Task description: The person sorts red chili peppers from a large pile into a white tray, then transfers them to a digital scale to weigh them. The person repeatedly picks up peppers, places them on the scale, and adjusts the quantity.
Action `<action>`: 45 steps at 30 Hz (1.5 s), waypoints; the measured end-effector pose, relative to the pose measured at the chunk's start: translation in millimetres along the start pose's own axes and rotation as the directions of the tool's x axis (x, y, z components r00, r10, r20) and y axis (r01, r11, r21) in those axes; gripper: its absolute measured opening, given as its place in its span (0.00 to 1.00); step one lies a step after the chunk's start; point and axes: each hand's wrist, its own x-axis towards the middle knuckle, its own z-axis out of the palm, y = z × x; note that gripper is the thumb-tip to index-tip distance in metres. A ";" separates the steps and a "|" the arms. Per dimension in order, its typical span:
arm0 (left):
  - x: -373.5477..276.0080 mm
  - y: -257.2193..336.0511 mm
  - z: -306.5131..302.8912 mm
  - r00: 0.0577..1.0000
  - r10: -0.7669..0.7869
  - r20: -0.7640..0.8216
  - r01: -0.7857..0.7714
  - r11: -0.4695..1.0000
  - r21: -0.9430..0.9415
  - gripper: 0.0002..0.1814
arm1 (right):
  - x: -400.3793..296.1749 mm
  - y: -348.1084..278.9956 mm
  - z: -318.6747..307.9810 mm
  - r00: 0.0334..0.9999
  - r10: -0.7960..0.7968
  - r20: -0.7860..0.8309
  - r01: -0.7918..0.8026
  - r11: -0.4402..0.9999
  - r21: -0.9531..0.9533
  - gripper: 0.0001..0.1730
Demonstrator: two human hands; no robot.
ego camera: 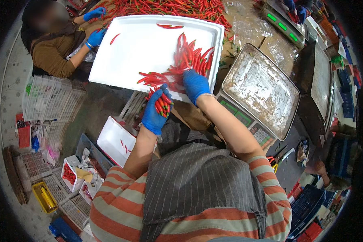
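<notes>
In front of me a white foam tray point(133, 50) holds a loose heap of red chilli peppers point(195, 56) at its right side, with a few single ones lying apart. My left hand point(153, 116), in a blue glove, is closed around a bunch of red chillies point(162, 104) just off the tray's near edge, green stem ends towards me. My right hand point(196, 84), also gloved in blue, is over the near right part of the tray, at the heap. Its fingertips are hidden, and the chillies beside it are blurred.
A large pile of chillies point(169, 7) lies beyond the tray. To the right stand a weighing scale with a worn metal pan point(261, 90) and clear plastic boxes point(249, 30). A gloved co-worker point(53, 51) sits at left, near stacked white crates point(48, 93). Scissors point(279, 155) lie at right.
</notes>
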 end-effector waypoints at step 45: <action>1.9 -24.3 76.5 0.960 0.277 -0.045 -0.197 0.778 0.597 0.13 | -75.4 -13.7 -42.3 0.957 0.088 -0.275 0.225 0.370 0.901 0.26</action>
